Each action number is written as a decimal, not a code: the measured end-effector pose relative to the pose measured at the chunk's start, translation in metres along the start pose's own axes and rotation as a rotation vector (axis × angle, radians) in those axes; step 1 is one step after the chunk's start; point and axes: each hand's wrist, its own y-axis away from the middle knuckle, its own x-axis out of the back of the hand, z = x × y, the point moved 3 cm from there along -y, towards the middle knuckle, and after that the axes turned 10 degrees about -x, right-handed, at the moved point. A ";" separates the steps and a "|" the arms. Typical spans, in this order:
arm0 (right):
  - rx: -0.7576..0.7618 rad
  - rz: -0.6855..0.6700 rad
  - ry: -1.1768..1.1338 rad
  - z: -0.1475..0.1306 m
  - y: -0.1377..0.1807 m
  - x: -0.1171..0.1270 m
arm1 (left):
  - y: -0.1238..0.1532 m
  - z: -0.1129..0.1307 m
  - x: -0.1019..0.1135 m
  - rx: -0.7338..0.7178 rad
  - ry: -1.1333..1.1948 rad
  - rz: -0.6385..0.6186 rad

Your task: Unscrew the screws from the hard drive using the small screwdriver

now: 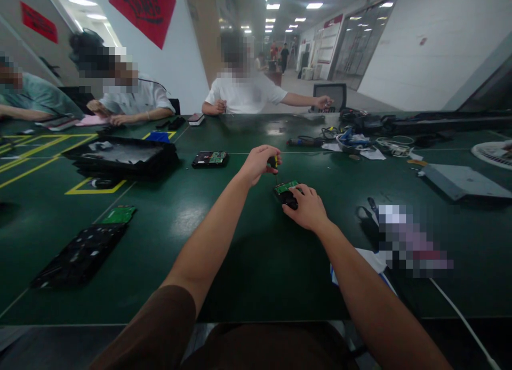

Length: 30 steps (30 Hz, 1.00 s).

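My left hand (258,165) is closed around the black-and-yellow handle of a screwdriver (273,162). Its thin shaft points straight down, and the tip meets the far left part of a hard drive (285,187). That drive is black with a green circuit board facing up, and it lies on the table. Over its near right side rests my right hand (308,206), fingers curled round the edge and gripping it. Part of the drive is hidden beneath those fingers.
Another hard drive (210,159) lies beyond my left arm. Black trays (124,157) are stacked at left, nearer a black casing (80,255) with a green board (119,214). On the right are cables (356,138) and a grey metal box (466,181). People sit across the green table (248,268).
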 end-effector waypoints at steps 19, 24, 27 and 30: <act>-0.019 -0.031 -0.031 0.005 -0.002 -0.004 | 0.015 -0.005 -0.011 0.062 0.068 -0.025; -0.018 -0.012 -0.037 0.004 -0.001 -0.004 | 0.015 0.001 -0.009 -0.039 -0.114 0.008; -0.021 -0.013 -0.037 0.004 -0.001 -0.003 | 0.015 -0.002 -0.010 0.020 -0.024 -0.006; -0.018 -0.011 -0.032 0.005 -0.001 -0.003 | 0.014 -0.007 -0.011 0.078 0.116 -0.011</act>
